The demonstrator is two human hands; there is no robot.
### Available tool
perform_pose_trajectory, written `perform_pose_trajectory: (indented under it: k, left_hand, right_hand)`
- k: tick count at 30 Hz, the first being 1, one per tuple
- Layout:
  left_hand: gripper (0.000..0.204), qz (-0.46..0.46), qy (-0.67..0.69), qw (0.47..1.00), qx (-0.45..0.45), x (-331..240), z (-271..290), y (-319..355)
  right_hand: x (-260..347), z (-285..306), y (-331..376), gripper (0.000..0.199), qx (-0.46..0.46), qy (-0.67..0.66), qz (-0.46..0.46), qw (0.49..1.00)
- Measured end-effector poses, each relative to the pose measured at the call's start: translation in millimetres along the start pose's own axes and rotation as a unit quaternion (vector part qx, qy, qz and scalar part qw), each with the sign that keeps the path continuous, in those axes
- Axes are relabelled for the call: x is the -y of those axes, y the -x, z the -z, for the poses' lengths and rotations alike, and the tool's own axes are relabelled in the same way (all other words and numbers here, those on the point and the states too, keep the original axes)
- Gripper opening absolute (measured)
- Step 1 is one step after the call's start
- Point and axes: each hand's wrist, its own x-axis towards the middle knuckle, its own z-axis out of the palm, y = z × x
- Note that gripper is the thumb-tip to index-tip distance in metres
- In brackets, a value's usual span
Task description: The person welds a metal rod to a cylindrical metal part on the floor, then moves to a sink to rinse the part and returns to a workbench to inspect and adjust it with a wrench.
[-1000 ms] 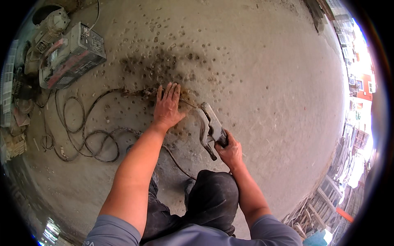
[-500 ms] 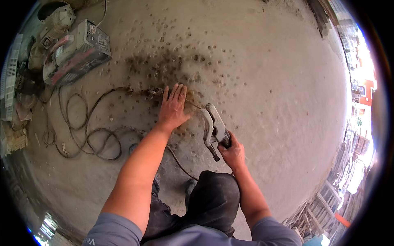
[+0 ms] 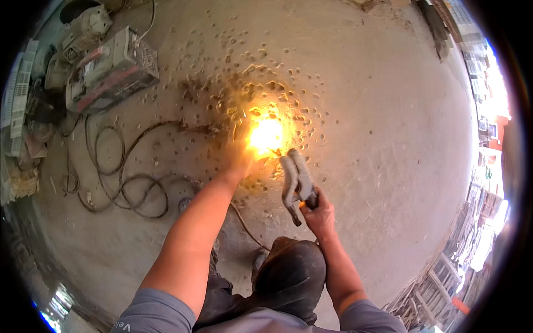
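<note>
Head view: our right hand (image 3: pixel 320 213) has its fingers wrapped round the dark grip of a grey metal clamp tool (image 3: pixel 297 180). Tool sits just ahead of those fingers, nose aimed forward, lever hanging out on their left. Can't make out what the nose holds; glare eats it. Our left hand (image 3: pixel 243 155) reaches in on the far side, forward and left of the right fingers; its own fingers are washed out, so we can't tell if they're spread or together, or if they touch anything. White-yellow flare (image 3: pixel 266 136) burns just beside them, ahead of the tool's nose.

Risks, our judgement: no glove shows on either hand, so heat or spatter could burn the left fingers first, being nearest. Glare could hide the nose, so a small slip of the right wrist might put it onto the left hand. Tool overhangs the right grip, so a loose hold could let it tip.

Further out from the fingers: pitted concrete floor (image 3: pixel 377 166) all round; our dark-trousered knee (image 3: pixel 291 266) just behind the right hand; looped cable (image 3: pixel 161 122) to the left of the left hand, which could snag a foot or drag if pulled. Beyond it, forward-left, a boxy grey-and-red machine (image 3: pixel 114 72). Scrap wood (image 3: pixel 438 283) lies well off, right and behind.
</note>
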Motion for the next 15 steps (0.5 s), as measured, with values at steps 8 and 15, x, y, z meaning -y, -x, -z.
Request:
perform_pose_trajectory:
  k: [8,15]
  left_hand:
    - [0.106,0.020,-0.006,0.999,0.027,7,-1,7]
    - [0.106,0.044,-0.052,0.993,0.092,5,11,1]
  right_hand:
    - [9,0,4,0.051,-0.030,-0.027,-0.030,0.999]
    - [13,6,4,0.053,0.014,0.009,-0.043,0.999]
